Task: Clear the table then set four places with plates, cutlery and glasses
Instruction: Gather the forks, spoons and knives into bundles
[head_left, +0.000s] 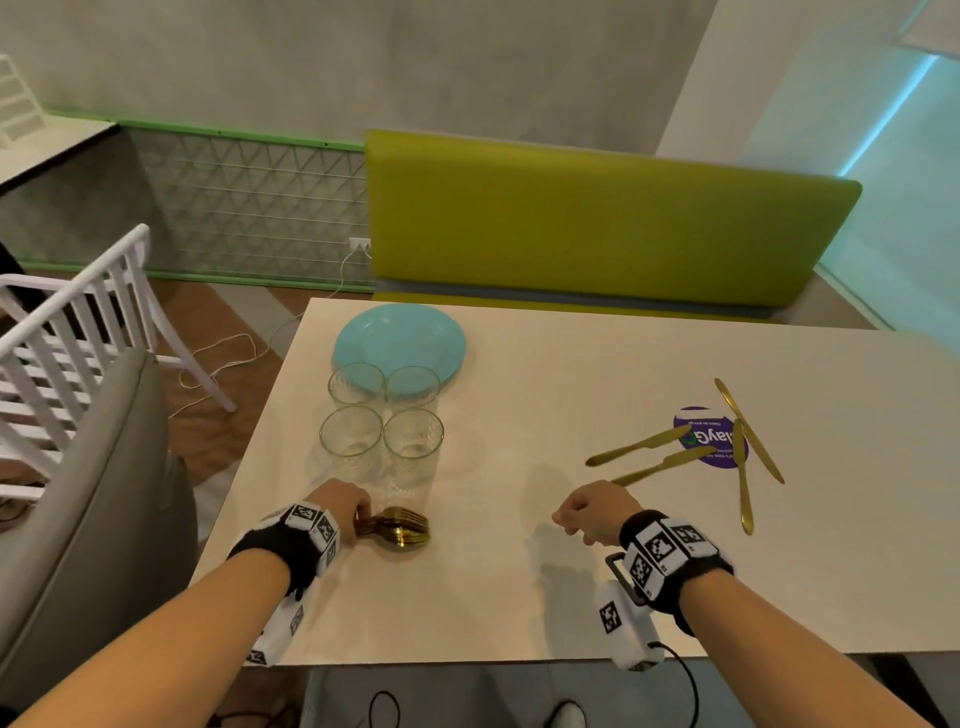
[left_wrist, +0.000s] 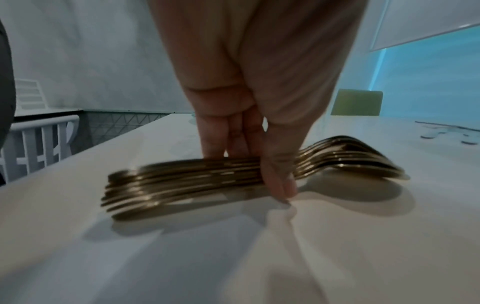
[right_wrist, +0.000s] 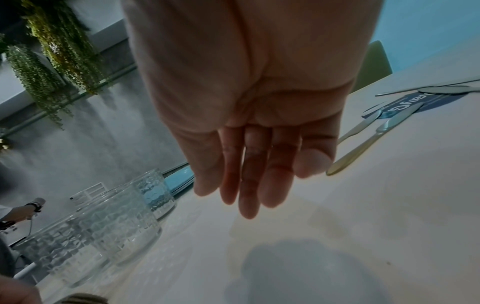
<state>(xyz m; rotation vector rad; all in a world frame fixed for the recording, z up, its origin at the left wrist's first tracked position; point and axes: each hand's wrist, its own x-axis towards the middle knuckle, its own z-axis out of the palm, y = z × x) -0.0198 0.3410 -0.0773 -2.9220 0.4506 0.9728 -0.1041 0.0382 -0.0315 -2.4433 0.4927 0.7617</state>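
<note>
left hand (left_wrist: 249, 115) is pinching a stack of gold cutlery (left_wrist: 207, 179) down on the worktop (head_left: 519, 597), right hand (head_left: 592, 512) hangs loose holding nothing, knives (head_left: 675, 457) just beyond it

— That stack of forks and spoons (head_left: 397, 528) the left hand (head_left: 340, 506) pinches: what's it made of?
— Polished gold-toned metal, glossy. The knives (head_left: 691, 452) beyond the empty right hand (head_left: 592, 512) have the same finish.
— And the glasses (head_left: 384, 415) just past the grip?
— Clear glass, with a ribbed, textured wall.
— The table (head_left: 519, 597) under it all?
— Smooth, matt cream top. The plate (head_left: 400, 338) looks smooth and slightly glossy, turquoise.
</note>
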